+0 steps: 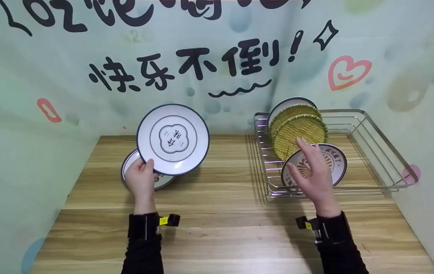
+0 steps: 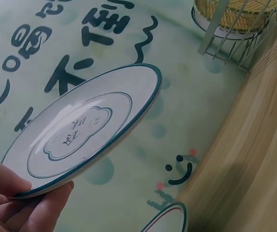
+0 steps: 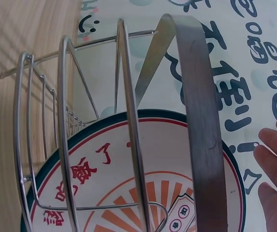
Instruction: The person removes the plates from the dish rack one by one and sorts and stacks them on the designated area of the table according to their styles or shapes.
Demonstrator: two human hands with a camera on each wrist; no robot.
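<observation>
My left hand (image 1: pixel 141 182) pinches a white plate (image 1: pixel 173 139) with a blue rim by its lower left edge, thumb on the face. It is raised and tilted, showing a flower-shaped emblem. Behind and below it, another plate (image 1: pixel 128 160) is partly hidden. At the right, my right hand (image 1: pixel 316 179) is held over the front of a wire rack (image 1: pixel 386 140), fingers extended and holding nothing. Just behind that hand, a plate (image 1: pixel 337 163) with orange rays and red characters leans in the rack; the right wrist view shows this patterned plate (image 3: pixel 109 145) through the wires.
Two round woven trays (image 1: pixel 302 133) stand in the rack's left part, with a white plate (image 1: pixel 278 110) behind them. The rack sits on a wooden table (image 1: pixel 220 228). A printed cloth (image 1: pixel 201 99) with black characters hangs at the back.
</observation>
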